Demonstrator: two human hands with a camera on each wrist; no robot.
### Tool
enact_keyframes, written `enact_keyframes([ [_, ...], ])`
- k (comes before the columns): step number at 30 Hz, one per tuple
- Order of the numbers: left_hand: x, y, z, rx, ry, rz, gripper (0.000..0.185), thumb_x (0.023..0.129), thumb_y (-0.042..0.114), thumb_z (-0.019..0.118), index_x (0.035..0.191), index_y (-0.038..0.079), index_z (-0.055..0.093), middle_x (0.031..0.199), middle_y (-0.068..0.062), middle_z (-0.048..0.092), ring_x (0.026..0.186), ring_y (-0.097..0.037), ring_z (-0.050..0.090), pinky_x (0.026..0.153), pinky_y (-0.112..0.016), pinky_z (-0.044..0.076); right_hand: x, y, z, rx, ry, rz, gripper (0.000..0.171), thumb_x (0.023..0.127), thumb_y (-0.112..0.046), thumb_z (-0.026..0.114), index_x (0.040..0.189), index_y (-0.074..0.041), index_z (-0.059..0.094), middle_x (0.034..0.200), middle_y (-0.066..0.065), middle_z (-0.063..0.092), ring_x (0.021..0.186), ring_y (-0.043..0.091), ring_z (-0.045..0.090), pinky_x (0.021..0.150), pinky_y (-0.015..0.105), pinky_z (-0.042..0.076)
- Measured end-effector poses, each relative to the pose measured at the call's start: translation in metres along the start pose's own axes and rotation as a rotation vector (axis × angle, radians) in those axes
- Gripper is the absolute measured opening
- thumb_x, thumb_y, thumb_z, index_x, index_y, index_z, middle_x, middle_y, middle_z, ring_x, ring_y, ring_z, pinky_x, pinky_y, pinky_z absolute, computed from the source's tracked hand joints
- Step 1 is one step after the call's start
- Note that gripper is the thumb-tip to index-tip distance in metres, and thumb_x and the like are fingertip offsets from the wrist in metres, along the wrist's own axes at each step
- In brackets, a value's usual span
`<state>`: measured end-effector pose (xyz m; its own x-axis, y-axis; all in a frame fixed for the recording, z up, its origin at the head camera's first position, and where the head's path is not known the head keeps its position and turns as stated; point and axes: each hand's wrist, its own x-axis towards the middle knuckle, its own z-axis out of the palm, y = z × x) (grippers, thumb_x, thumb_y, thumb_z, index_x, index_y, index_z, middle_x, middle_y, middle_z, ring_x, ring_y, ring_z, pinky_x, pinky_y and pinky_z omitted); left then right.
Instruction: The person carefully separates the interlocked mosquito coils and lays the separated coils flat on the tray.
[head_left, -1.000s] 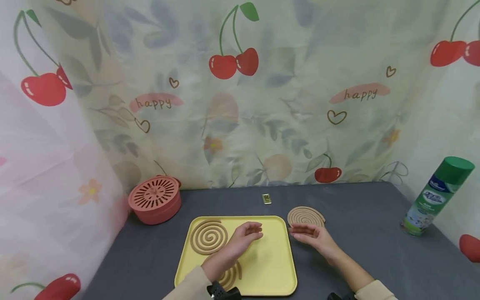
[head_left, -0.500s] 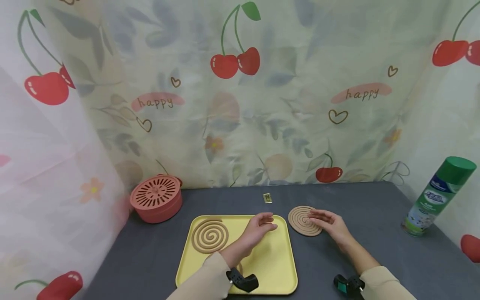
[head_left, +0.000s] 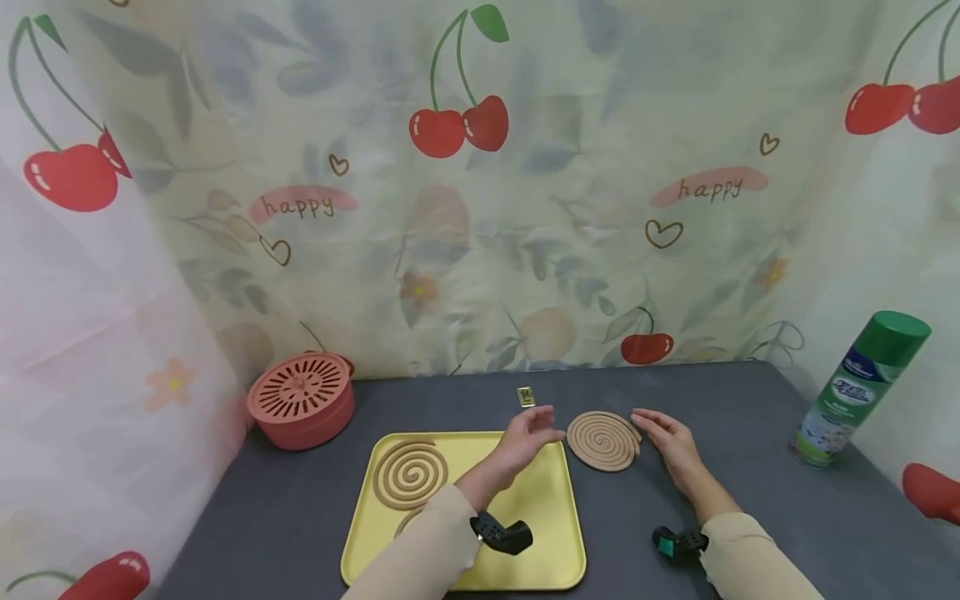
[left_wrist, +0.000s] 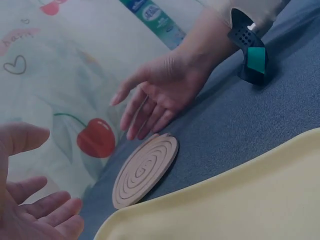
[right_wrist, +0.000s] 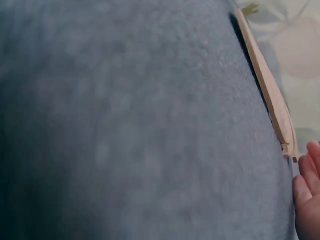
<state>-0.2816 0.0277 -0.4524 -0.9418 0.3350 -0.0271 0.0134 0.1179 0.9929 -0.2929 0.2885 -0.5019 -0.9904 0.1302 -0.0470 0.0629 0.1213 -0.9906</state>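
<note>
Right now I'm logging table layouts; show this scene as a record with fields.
left hand: empty, at the far right corner of the yellow rectangular tray
right hand: beside the flat brown spiral coil on the table; contact unclear
on tray: one brown spiral coil, second coil mostly hidden by left beige sleeve
back left: pink round container with slotted lid
back middle: small gold rectangular piece
right: green cylindrical spray can

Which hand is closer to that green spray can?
Right. The right hand is beside the rightmost coil, on the side toward the spray can; the left hand is farther away, by the yellow tray.
</note>
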Motion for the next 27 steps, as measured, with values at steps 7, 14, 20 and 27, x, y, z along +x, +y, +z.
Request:
enact_keyframes([
  [7,0.011,-0.006,0.013,-0.022,0.019,-0.014,0.049,0.085,0.009,0.062,0.131,-0.001,0.047,0.131,-0.024,0.049,0.120,-0.034,0.050,0.100,-0.043,0.044,0.006,0.005,-0.001,-0.055,0.016,0.012,0.069,0.086,-0.047,0.062,0.135,-0.001,0.045,0.108,-0.021,0.053,0.101,-0.012,0.040,0.112,0.040,0.028],
  [14,0.021,-0.010,0.029,-0.048,0.029,0.003,0.049,0.086,0.008,0.060,0.131,-0.004,0.046,0.131,-0.026,0.048,0.121,-0.035,0.048,0.100,-0.041,0.044,0.007,0.003,0.003,-0.164,0.013,0.004,0.059,0.090,-0.039,0.059,0.134,-0.001,0.046,0.132,0.015,0.051,0.111,0.008,0.046,0.110,0.046,0.029],
  [20,0.024,-0.010,0.049,-0.030,0.017,-0.026,0.052,0.085,0.013,0.062,0.132,-0.005,0.045,0.131,-0.025,0.048,0.120,-0.034,0.049,0.099,-0.043,0.044,0.008,0.005,0.005,-0.193,-0.015,0.004,0.058,0.092,-0.036,0.056,0.136,0.000,0.043,0.138,0.023,0.043,0.129,0.031,0.038,0.111,0.050,0.024],
  [27,0.025,-0.009,0.066,-0.050,0.029,-0.063,0.054,0.085,0.013,0.061,0.134,-0.005,0.044,0.137,-0.023,0.045,0.128,-0.036,0.042,0.104,-0.046,0.039,0.005,0.003,0.005,-0.226,-0.081,-0.007,0.059,0.092,-0.034,0.057,0.137,0.000,0.040,0.140,0.023,0.041,0.130,0.035,0.036,0.111,0.054,0.021],
])
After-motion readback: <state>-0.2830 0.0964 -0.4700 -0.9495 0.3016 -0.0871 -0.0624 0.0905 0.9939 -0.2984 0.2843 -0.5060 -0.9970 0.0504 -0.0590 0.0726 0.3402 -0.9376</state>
